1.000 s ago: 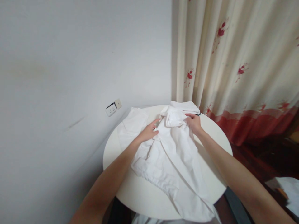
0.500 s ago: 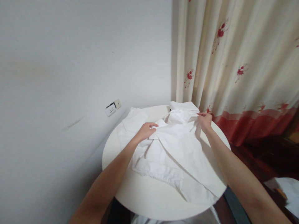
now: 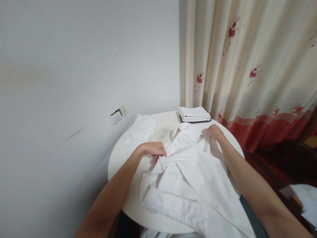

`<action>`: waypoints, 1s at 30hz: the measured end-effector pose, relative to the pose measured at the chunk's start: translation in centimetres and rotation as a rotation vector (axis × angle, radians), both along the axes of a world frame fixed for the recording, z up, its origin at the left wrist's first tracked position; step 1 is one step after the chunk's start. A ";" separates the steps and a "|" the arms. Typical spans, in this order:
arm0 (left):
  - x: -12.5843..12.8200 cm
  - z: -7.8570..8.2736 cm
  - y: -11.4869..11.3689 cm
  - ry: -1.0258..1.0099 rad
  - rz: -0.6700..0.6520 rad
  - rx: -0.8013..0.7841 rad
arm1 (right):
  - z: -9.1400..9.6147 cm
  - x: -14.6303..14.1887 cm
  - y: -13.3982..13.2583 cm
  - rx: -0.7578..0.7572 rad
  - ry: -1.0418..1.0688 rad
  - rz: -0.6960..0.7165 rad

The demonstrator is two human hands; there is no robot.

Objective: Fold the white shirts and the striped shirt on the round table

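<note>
A rumpled white garment (image 3: 198, 175), which looks like a shirt, spreads over the round white table (image 3: 116, 165) and hangs past its front edge. My left hand (image 3: 156, 149) is closed on the garment's left side, pulling folds into the cloth. On the far right side, my right hand (image 3: 214, 131) pinches the same garment near what looks like its collar end; its fingertips are partly hidden by cloth. Behind the garment lies a stack of folded white cloth (image 3: 194, 113) on a dark patterned base. Another flat white cloth (image 3: 142, 127) rests at the back left.
A pale wall (image 3: 74, 82) with a socket (image 3: 116, 117) borders the table on the left. A flowered curtain (image 3: 247, 92) with a red hem hangs behind on the right. More white cloth (image 3: 304, 198) lies low at the far right.
The garment has moved toward me and now droops over the front edge, uncovering the folded stack. My left hand has come nearer and closed tighter; my right hand has shifted slightly nearer.
</note>
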State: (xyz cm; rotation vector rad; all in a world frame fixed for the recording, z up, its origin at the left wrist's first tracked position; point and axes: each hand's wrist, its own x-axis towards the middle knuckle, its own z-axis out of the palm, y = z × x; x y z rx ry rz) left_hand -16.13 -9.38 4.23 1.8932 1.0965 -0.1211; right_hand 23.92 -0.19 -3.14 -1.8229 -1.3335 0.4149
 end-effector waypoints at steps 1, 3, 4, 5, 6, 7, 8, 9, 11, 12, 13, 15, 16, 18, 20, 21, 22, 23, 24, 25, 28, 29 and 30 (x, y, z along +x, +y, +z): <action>-0.1 0.2 0.2 -0.022 -0.062 -0.066 | 0.1 -0.2 0.1 -0.020 -0.020 0.000; -0.1 0.1 1.0 -0.125 -0.061 0.010 | 0.3 -0.7 0.3 -0.041 -0.046 0.013; 0.0 -0.2 1.6 -0.198 0.006 0.147 | 0.4 -1.1 0.3 -0.035 -0.041 0.026; 0.2 -0.7 2.2 -0.269 0.100 0.318 | 0.4 -1.4 0.3 -0.028 -0.034 0.037; 0.4 -1.3 2.8 -0.324 0.196 0.488 | 0.4 -1.7 0.4 -0.019 -0.027 0.045; 0.6 -2.0 3.3 -0.356 0.264 0.623 | 0.4 -1.9 0.4 -0.011 -0.018 0.050; 0.8 -2.8 3.7 -0.368 0.284 0.708 | 0.4 -2.1 0.4 -0.004 -0.007 0.051; 1.0 -3.5 4.0 -0.365 0.249 0.737 | 0.4 -2.3 0.3 0.000 0.005 0.051; 1.3 -4.8 4.3 -0.347 0.104 0.701 | 0.4 -2.5 0.3 -0.001 0.040 0.051; 1.5 -5.4 4.3 -0.336 0.050 0.680 | 0.4 -2.6 0.2 -0.006 0.062 0.054; 1.7 -5.8 4.3 -0.322 0.023 0.672 | 0.4 -2.6 0.1 -0.014 0.085 0.060; 2.0 -6.4 4.3 -0.289 0.049 0.690 | 0.6 -2.7 -0.1 -0.037 0.131 0.078; 2.2 -6.5 4.4 -0.277 0.081 0.700 | 0.6 -2.7 -0.2 -0.051 0.150 0.086; 2.4 -6.6 4.6 -0.281 0.148 0.705 | 0.8 -2.7 -0.5 -0.078 0.181 0.103; 2.5 -6.2 5.0 -0.325 0.236 0.725 | 1.1 -2.7 -0.8 -0.100 0.207 0.127; 2.5 -6.0 5.2 -0.358 0.293 0.740 | 1.2 -2.8 -0.9 -0.106 0.235 0.151; 2.5 -5.6 5.4 -0.389 0.361 0.758 | 1.4 -2.9 -1.0 -0.104 0.274 0.182; 2.3 -5.1 5.6 -0.416 0.435 0.782 | 1.6 -3.1 -1.1 -0.090 0.318 0.218; 2.2 -4.6 5.8 -0.436 0.508 0.814 | 1.8 -3.3 -1.2 -0.058 0.360 0.254; 2.0 -4.0 6.0 -0.446 0.579 0.857 | 2.1 -3.6 -1.3 -0.009 0.394 0.284; 1.3 -1.6 6.7 -0.457 0.716 1.049 | 2.9 -4.3 -1.3 0.196 0.399 0.325; 1.1 -0.6 7.0 -0.462 0.719 1.119 | 3.2 -4.5 -1.4 0.263 0.383 0.325; 0.9 0.5 7.3 -0.464 0.704 1.182 | 3.4 -4.7 -1.4 0.319 0.367 0.322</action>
